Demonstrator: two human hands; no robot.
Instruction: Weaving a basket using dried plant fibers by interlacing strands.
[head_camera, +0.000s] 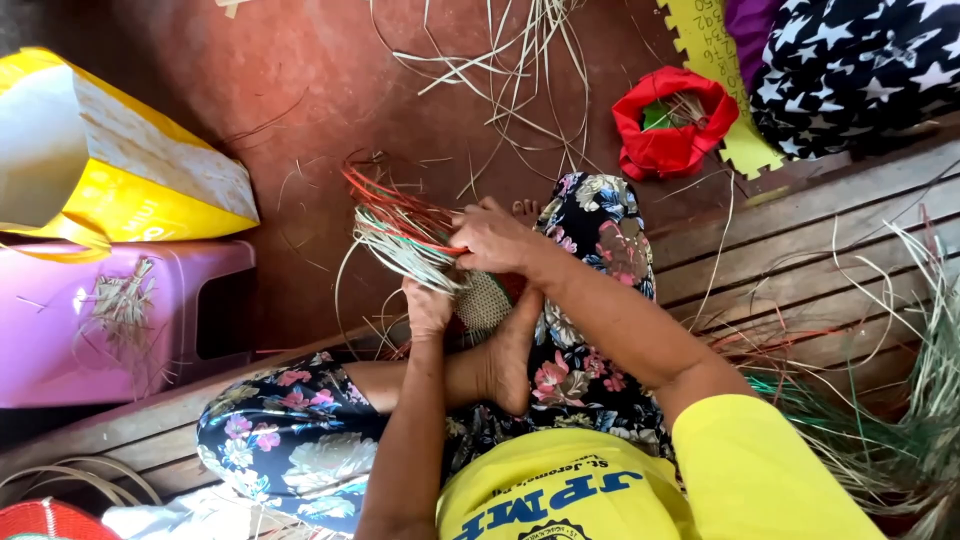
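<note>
Head view: partly woven mat piece (487, 300) is braced against the foot (510, 355), at centre. Loose strips (400, 235) are pinched by right hand (492, 240); left hand (428, 308) is closed on the woven edge. Judged light, springy, kink-prone (best held near the weave).

A stool (110, 320) is placed at left, with a sack (120, 160) behind it; a bag (672, 125) is set far right on the floor (320, 100).

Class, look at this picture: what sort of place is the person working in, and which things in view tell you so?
Probably a home weaving spot, not a factory. The person sits on a wooden slatted platform above a red floor, both hands working a half-woven piece, with loose strips scattered around.
</note>
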